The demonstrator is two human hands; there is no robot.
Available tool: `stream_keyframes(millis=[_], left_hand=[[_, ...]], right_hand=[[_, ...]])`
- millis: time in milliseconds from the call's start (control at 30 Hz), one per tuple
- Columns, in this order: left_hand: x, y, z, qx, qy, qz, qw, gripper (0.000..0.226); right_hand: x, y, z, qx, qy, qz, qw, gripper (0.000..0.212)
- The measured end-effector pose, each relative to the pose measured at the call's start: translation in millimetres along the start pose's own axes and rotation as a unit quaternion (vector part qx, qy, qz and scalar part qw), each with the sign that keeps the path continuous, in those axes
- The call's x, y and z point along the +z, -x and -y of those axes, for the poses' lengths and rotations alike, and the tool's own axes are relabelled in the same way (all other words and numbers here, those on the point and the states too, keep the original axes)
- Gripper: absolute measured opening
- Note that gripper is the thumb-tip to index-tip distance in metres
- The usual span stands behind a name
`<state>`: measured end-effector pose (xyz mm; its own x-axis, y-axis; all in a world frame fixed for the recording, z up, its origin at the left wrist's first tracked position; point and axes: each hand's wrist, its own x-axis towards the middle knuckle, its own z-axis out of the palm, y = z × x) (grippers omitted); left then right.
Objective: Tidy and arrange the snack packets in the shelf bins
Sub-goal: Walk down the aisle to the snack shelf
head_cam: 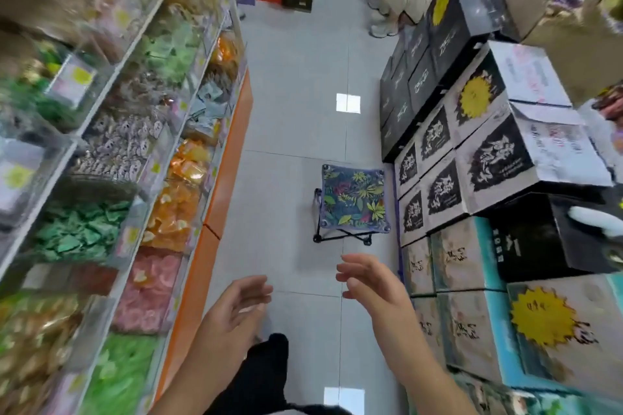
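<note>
In the head view, the person is standing in a shop aisle with 2 bare hands out in front, and both are holding nothing. The left hand [236, 307] is at about 6 o'clock with fingers loosely spread and a bit curled. The right hand [371, 283] is just right of it, fingers also apart and bent. Neither is touching a packet.

The snack packets are sitting in the shelf bins [111, 158] from 7 to 11 o'clock. I am counting about 3 shelf levels, though blur is hiding some. The green packets [81, 229], orange packets [175, 212] and pink packets [148, 290] are looking heaped and jumbled, too many to count. I am guessing most of the tidying is still left.

1 folding stool [352, 202] is standing in the middle of the floor. Stacked cartons [472, 158] are filling 1 to 5 o'clock.
</note>
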<state>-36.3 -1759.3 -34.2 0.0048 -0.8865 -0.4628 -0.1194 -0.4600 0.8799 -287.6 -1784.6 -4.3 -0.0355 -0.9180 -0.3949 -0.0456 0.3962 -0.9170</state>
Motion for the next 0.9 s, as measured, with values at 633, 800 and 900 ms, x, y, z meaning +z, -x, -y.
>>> stream_keyframes(millis=[633,800,900], left_hand=[[-13.7,-309.0,-182.0,0.014,-0.014,-0.037,0.999,0.037],[-37.7,-353.1,-197.9,-0.018,0.022,-0.098,0.995,0.036],[-63.5,-380.9,-200.2,-0.038,0.052,-0.135,0.989,0.036]], right_hand=[[-5.8,-303.6,95.9,0.058,-0.004,0.026,0.998,0.030],[23.5,-404.4,146.1,0.049,0.051,0.106,0.992,0.031],[62.3,-460.8,172.9,0.047,0.068,0.147,0.986,0.032]])
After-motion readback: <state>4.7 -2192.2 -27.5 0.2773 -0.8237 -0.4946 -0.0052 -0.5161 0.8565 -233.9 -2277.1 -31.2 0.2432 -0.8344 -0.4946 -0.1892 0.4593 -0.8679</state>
